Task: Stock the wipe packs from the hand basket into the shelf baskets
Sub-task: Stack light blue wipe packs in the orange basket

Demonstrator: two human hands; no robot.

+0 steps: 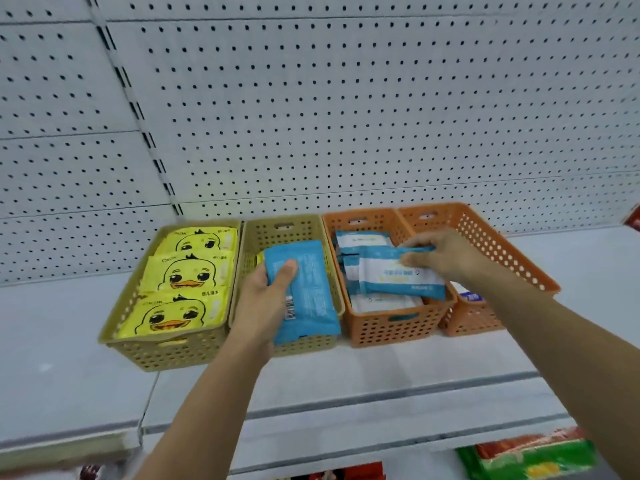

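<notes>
My left hand grips a blue wipe pack, back side up, above the second tan basket. My right hand pinches a blue-and-white wipe pack over the left orange basket, which holds several similar packs. The far-left tan basket carries three yellow duck wipe packs. At the right stands a second orange basket with a pack partly visible low inside. The hand basket is out of view.
The four baskets sit in a row on a white shelf against a white pegboard back panel. Red and green packaged goods show on the shelf below, at the bottom right.
</notes>
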